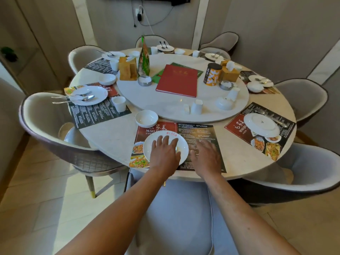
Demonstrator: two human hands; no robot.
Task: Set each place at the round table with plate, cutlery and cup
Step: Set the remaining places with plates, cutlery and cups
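A white plate [182, 146] lies on the menu placemat [206, 131] at the near edge of the round table [110, 137]. My left hand [164, 152] rests flat on the plate with straight fingers. Beside the plate, my right hand [207, 157] lies flat on the placemat. A white bowl [146, 118] sits just beyond this place. At the left place a plate [88, 95] carries a fork and spoon, with a white cup [119, 103] beside it. The right place has a plate [261, 125] with cutlery [274, 119] partly under it.
A turntable [165, 103] in the middle holds a red menu book [177, 80], loose white cups [196, 107], tissue boxes, ashtrays and an orange tin [212, 74]. Upholstered chairs ring the table; one chair [176, 208] stands right below my arms.
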